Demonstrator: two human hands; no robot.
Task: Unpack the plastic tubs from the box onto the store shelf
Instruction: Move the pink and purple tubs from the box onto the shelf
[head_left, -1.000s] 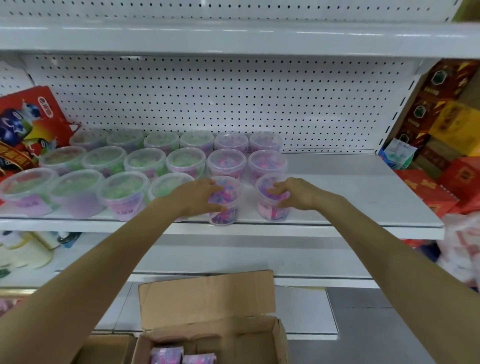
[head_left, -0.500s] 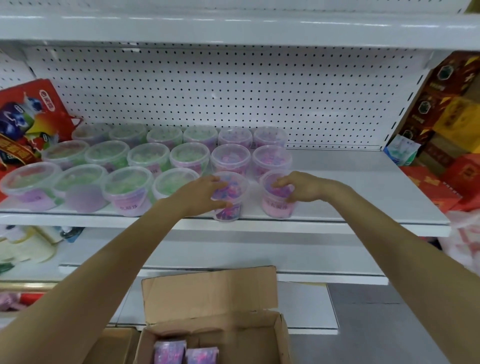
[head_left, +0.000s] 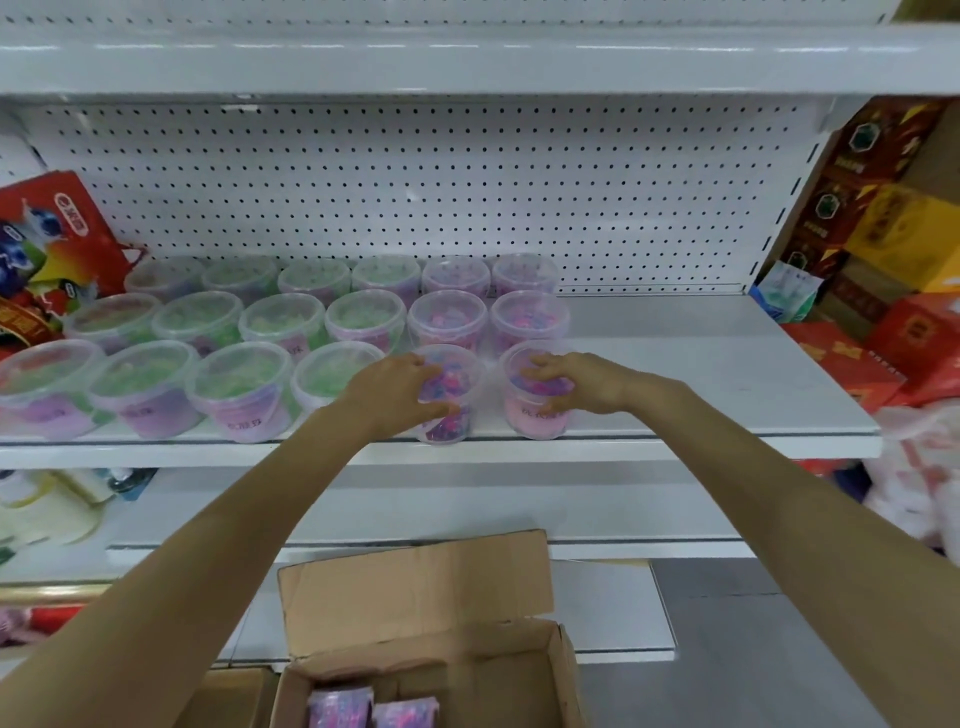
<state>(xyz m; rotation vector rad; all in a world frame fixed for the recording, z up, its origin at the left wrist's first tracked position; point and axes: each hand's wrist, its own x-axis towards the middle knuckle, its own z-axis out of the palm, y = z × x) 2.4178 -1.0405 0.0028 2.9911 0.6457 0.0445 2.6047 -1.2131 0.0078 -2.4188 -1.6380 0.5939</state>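
Two clear plastic tubs of pink and purple pieces stand at the front edge of the white store shelf (head_left: 701, 374). My left hand (head_left: 400, 387) grips the left tub (head_left: 451, 418) from its top and side. My right hand (head_left: 569, 379) rests over the lid of the right tub (head_left: 535, 415). Behind and to the left stand three rows of several more tubs (head_left: 244, 384), green ones at left and pink ones at right. The open cardboard box (head_left: 431, 670) sits below with two more tubs (head_left: 371, 709) showing inside.
A red printed package (head_left: 57, 244) leans at the shelf's left end. Red and yellow cartons (head_left: 883, 249) fill the neighbouring bay on the right. A lower shelf (head_left: 363, 504) runs under the tubs. The shelf's right half is bare.
Both tubs have slid a little back from the shelf edge and now sit square with the front row. My hands stayed on them throughout.
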